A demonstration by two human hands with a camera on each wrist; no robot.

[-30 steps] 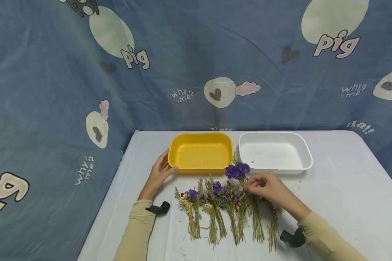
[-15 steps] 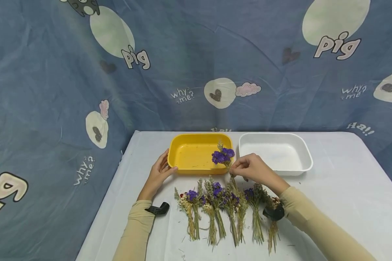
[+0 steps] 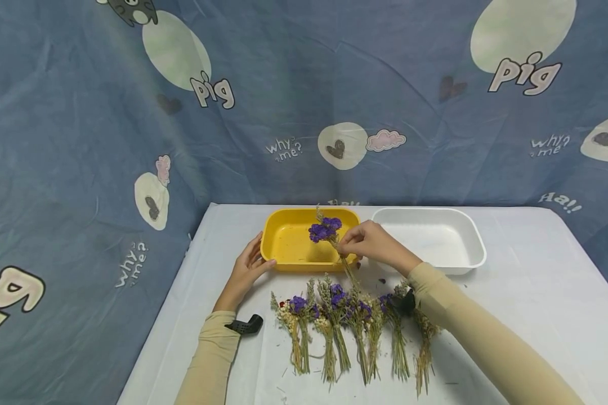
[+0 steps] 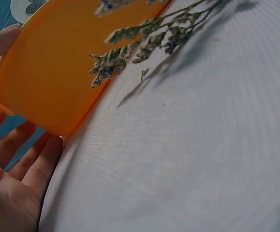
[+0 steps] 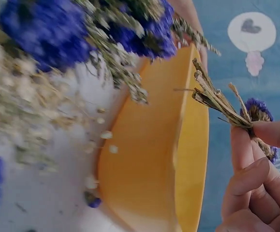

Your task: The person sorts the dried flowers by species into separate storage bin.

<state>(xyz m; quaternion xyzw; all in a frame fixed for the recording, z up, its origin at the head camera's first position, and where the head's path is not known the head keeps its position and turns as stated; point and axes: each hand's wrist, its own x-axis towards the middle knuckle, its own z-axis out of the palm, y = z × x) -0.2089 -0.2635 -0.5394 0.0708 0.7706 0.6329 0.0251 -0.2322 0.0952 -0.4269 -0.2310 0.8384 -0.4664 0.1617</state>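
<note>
At the front left corner of the yellow tray, my left hand holds the plastic wall, thumb at the front and fingers along the left end. My right hand pinches a small bunch of purple dried flowers by its stems, thumb against fingertips. The blossoms hang over the tray's right half, with the stem ends slanting down past its front rim. In the right wrist view, the cut stems stick out from the pinch, and most of the blossoms are hidden behind the fingers.
A white tray stands to the right, partly behind my right forearm. Several dried flower bunches lie in a row in front of the trays on the white cloth. Small plant crumbs are scattered about. A printed blue curtain hangs behind.
My right hand has carried the purple flower bunch left and away from me, from between the trays to over the yellow tray. The left hand has stayed in place.
</note>
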